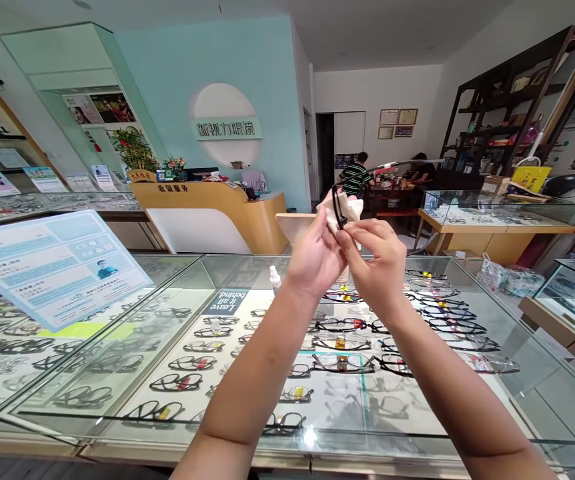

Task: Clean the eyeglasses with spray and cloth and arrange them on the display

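Black-framed glasses point(338, 207) are held up above the glass display case point(207, 267), with one temple stretching out to the right. A whitish cloth point(355, 211) lies bunched against them. My left hand point(315, 257), palm turned up, is closed around the cloth and the frame. The fingers of my right hand point(377, 257) pinch the cloth and the lower part of the frame. Part of the frame is hidden by the cloth and fingers. A small white bottle point(274, 277) stands behind my left forearm.
Inside the case lie rows of glasses point(341, 325). An information sheet point(57, 267) stands at the left. Beyond are a reception counter point(192, 213), another display case point(487, 217) at the right, a shelf point(507, 100), and two people at a table in the back.
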